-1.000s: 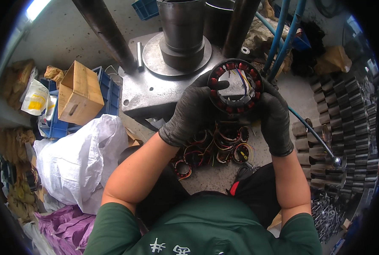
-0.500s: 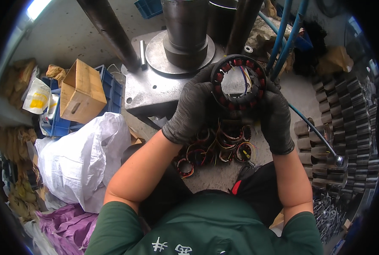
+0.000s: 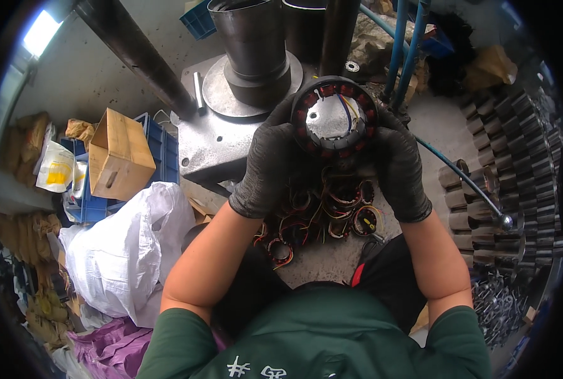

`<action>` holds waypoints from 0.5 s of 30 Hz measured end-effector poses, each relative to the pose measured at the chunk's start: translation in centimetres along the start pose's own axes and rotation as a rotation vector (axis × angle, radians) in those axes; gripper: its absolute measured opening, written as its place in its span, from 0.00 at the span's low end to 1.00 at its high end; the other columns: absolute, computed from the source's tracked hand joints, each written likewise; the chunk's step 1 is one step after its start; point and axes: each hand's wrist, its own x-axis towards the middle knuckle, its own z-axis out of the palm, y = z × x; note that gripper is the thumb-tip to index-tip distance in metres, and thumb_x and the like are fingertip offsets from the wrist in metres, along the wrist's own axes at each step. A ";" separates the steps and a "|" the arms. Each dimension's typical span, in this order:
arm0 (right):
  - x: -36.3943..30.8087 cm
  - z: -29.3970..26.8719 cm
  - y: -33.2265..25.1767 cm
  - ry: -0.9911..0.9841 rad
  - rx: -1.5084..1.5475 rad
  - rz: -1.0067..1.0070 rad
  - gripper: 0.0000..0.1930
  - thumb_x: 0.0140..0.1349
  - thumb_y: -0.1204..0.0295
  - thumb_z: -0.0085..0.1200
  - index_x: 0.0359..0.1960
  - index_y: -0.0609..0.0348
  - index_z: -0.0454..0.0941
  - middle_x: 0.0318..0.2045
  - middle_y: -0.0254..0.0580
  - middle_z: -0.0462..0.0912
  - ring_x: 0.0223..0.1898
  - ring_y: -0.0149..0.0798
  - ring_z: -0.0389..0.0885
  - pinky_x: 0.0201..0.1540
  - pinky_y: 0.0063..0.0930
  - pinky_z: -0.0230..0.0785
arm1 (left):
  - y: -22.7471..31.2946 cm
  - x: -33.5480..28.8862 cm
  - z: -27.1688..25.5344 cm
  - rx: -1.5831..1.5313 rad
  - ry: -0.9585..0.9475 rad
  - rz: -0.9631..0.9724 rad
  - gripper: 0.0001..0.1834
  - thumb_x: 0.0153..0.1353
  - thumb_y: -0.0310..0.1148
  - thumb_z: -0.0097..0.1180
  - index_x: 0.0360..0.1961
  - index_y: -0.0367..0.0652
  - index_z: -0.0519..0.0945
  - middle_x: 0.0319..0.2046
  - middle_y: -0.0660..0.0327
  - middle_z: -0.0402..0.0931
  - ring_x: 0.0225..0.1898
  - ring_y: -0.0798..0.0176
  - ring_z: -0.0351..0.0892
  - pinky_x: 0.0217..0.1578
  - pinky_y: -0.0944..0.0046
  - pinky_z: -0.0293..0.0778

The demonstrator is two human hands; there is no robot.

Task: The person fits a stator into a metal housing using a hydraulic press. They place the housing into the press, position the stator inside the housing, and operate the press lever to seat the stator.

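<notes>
With the left thumb gone from the coil ring's (image 3: 332, 150) opening, the left hand (image 3: 270, 161) and right hand (image 3: 402, 170) clasp its rim from either side — fingers largely hidden — near the metal table (image 3: 199, 146), seemingly steadying it by its outer edge.

ok so the metal table (image 3: 205, 142) has a scuffed grey top w/ small round holes (image 3: 219, 138) in it. Directly on it: a wide round plate (image 3: 215, 95) toward the back, w/ a dark cylinder (image 3: 250, 47) on top of that, plus a short shiny rod (image 3: 198, 93) just beside the L post (image 3: 133, 54). Floor (image 3: 319, 262) is grey & gritty tbh. Bunch of wound rings (image 3: 281, 251) w/ loose coloured wires clumped there, some overlapping. R side = metal sleeves (image 3: 512, 170) in packed rows, w/ a pile of small metal bits (image 3: 497, 300) nearer the person, can't tell if they're in smth.
</notes>
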 end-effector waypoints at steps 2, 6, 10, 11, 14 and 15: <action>0.1 -0.5 0.4 -0.003 -0.047 -0.029 0.23 0.70 0.73 0.46 0.66 0.62 0.74 0.50 0.41 0.85 0.49 0.34 0.84 0.53 0.29 0.80 | -0.1 0.3 0.0 0.025 -0.003 -0.001 0.41 0.63 0.37 0.59 0.74 0.34 0.59 0.68 0.47 0.68 0.68 0.49 0.71 0.69 0.49 0.69; 0.1 -0.4 0.3 -0.001 -0.118 -0.036 0.23 0.70 0.72 0.47 0.66 0.62 0.74 0.48 0.39 0.85 0.46 0.32 0.84 0.50 0.27 0.79 | -0.1 -0.3 1.0 0.308 0.088 0.054 0.38 0.61 0.26 0.60 0.73 0.38 0.62 0.64 0.50 0.73 0.62 0.56 0.75 0.62 0.56 0.74; -0.3 0.1 -0.3 0.028 -0.182 -0.036 0.24 0.71 0.71 0.48 0.67 0.62 0.72 0.49 0.40 0.84 0.48 0.33 0.84 0.52 0.28 0.79 | -1.1 -0.4 0.9 0.496 0.176 0.135 0.36 0.58 0.20 0.60 0.69 0.36 0.64 0.58 0.51 0.77 0.55 0.61 0.78 0.56 0.62 0.76; -0.4 0.2 -0.3 0.024 -0.188 -0.057 0.24 0.71 0.70 0.49 0.69 0.61 0.71 0.51 0.41 0.83 0.49 0.33 0.83 0.54 0.29 0.78 | -1.3 -0.4 0.9 0.561 0.201 0.162 0.36 0.58 0.20 0.60 0.68 0.36 0.64 0.57 0.52 0.78 0.55 0.61 0.78 0.55 0.61 0.76; -0.8 0.5 0.3 0.047 -0.153 -0.122 0.29 0.72 0.66 0.54 0.73 0.56 0.65 0.59 0.43 0.78 0.55 0.35 0.81 0.58 0.32 0.76 | -1.4 -0.7 2.0 0.596 0.229 0.234 0.36 0.58 0.18 0.61 0.68 0.38 0.64 0.55 0.54 0.78 0.56 0.62 0.78 0.55 0.62 0.77; -1.0 0.7 0.6 0.059 -0.132 -0.143 0.31 0.72 0.65 0.56 0.75 0.54 0.62 0.62 0.44 0.76 0.57 0.36 0.80 0.59 0.34 0.76 | -1.4 -0.9 2.6 0.617 0.245 0.261 0.36 0.58 0.16 0.61 0.68 0.39 0.64 0.56 0.54 0.77 0.56 0.61 0.78 0.55 0.62 0.78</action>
